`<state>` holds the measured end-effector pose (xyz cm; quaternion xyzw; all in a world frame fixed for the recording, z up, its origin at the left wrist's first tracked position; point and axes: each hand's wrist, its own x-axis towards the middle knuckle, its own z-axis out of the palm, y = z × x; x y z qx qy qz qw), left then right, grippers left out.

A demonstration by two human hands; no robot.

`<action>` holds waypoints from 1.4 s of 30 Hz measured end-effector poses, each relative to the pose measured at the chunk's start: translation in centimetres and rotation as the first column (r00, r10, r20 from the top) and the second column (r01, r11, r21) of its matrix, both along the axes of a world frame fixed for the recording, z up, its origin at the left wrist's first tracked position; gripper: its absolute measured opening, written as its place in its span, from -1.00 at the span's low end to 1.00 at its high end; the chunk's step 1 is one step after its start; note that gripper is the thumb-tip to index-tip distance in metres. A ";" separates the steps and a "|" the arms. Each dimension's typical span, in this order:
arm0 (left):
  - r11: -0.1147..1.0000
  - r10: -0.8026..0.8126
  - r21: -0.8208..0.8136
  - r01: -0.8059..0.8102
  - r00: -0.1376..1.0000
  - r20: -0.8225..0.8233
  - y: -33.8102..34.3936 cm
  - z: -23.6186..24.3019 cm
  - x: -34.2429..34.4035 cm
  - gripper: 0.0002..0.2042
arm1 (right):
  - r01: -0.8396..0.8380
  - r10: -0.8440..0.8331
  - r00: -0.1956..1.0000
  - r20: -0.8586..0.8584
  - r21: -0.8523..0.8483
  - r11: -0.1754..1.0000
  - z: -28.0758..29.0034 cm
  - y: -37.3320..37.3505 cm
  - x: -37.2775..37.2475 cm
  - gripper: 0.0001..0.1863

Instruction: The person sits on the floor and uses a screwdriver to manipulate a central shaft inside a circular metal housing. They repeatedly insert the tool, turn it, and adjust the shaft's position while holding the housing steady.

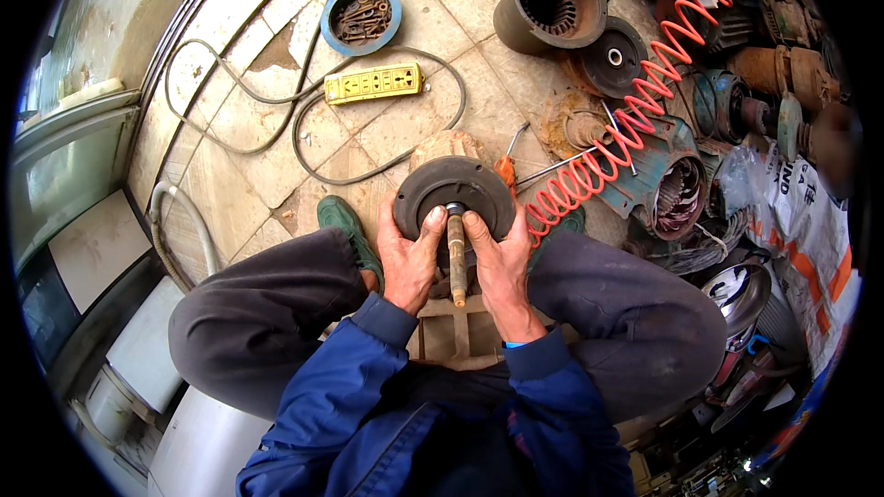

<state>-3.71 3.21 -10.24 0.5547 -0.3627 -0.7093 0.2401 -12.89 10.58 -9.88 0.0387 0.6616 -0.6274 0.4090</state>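
Note:
Between my knees I hold a round dark metal motor end cover [416,186], with a rusty, stepped shaft [457,262] sticking out of its centre toward me. My left hand [410,262] is closed round the cover's left edge, its thumb pressed beside the hub. My right hand [502,269] grips the right edge the same way, and the two thumbs nearly meet at the shaft's base. The fingers under the cover are hidden. Just beyond my right hand lies an orange-handled screwdriver [505,168] on the tiles, close to a long metal rod [557,166].
Ahead are a yellow power strip [373,83] with its looping cable and a blue bowl [396,17] of rusty bolts. A cylindrical motor housing [509,23] stands beyond. A red coiled hose [658,69] crosses the right side, over a teal motor housing [635,179] and other parts.

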 end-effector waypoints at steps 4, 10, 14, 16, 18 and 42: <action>0.998 0.027 0.056 -0.024 0.998 -0.055 0.0 0.4 -0.1 -0.44 | 0.016 -0.015 0.999 0.033 -0.020 1.000 -0.5 0.2 0.2 -0.32; 0.999 -0.027 0.042 0.028 0.999 -0.037 -0.8 1.3 0.2 -0.40 | 0.001 -0.003 0.998 0.060 0.025 1.000 -0.2 0.1 0.2 -0.21; 0.999 0.004 0.048 -0.001 0.998 -0.068 -0.5 0.6 0.4 -0.39 | 0.016 -0.018 0.998 0.066 0.024 1.000 -0.2 -0.2 0.3 -0.18; 0.999 0.006 0.039 -0.004 0.998 -0.061 -0.5 0.4 0.2 -0.39 | 0.007 -0.009 0.999 0.048 0.046 0.999 -0.1 -0.1 0.3 -0.21; 1.000 0.003 0.019 -0.002 0.999 -0.038 -0.3 0.5 0.2 -0.40 | 0.005 -0.006 0.999 0.038 0.034 0.999 -0.5 0.1 0.3 -0.23; 0.999 0.011 -0.039 -0.015 0.995 -0.102 0.3 -0.6 0.1 -0.42 | -0.082 0.083 0.996 -0.011 0.079 0.994 -1.1 1.0 -1.0 -0.19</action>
